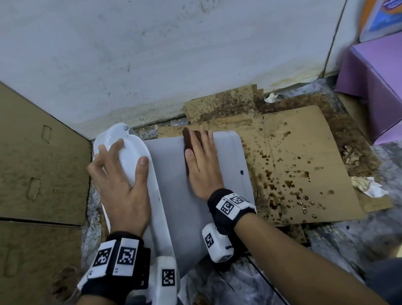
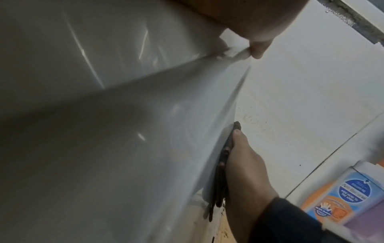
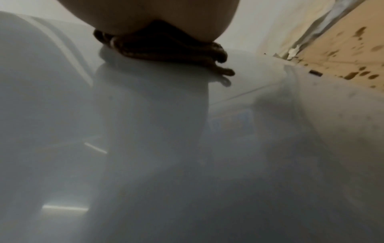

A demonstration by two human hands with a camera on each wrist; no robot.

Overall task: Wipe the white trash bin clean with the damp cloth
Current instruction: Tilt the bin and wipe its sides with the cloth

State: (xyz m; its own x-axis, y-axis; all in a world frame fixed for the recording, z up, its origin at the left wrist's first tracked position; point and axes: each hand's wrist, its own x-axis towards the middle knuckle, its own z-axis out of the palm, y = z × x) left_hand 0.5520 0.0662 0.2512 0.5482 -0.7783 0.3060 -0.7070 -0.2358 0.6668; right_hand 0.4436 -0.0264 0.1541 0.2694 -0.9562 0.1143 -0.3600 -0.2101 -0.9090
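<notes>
From where I'm watching, the white trash bin [image 1: 174, 191] is lying on its side on the floor by the wall, and the big face under my right hand [image 1: 202, 162] looks mostly clean, so I'd guess we're midway, with the speckled right edge, the lid [image 1: 127, 156] and the underside left. Right hand is flat, fingers straight, pressing the dark brown damp cloth [image 1: 188, 138] down, while the left hand [image 1: 119, 179] curls round the lid end to steady it. The cloth is mostly hidden under my palm, and both wrist views are too blurry to judge any leftover grime.
</notes>
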